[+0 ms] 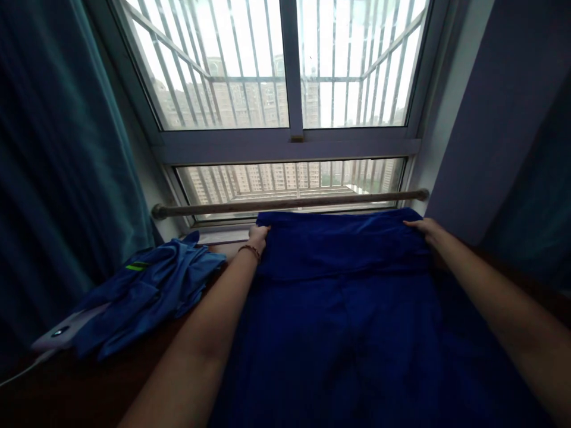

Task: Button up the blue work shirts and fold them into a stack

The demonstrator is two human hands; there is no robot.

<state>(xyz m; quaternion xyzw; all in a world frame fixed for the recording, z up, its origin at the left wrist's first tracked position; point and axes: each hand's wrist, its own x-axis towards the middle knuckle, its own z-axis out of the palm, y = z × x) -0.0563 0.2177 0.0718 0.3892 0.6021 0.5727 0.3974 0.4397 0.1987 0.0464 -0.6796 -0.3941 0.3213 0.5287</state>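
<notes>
Dark blue pants (pixel 343 285) with a wide waistband are stretched out in front of me, their lower part running out of view at the bottom. My left hand (pixel 257 238) is closed on the left corner of the waistband; a bracelet (pixel 250 252) circles that wrist. At the opposite corner, my right hand (pixel 423 227) pinches the fabric. Between the two hands the waistband's top edge is drawn nearly straight, just below the window rail. A centre seam shows beneath the waistband.
Left of me lies a crumpled lighter blue garment (pixel 156 285) with a green mark. Beside it is a pale phone-like device (pixel 69 330) with a white cable (pixel 27 370). A horizontal rail (pixel 285 204) crosses before the barred window (pixel 292 142). Curtains (pixel 57 148) hang at the left.
</notes>
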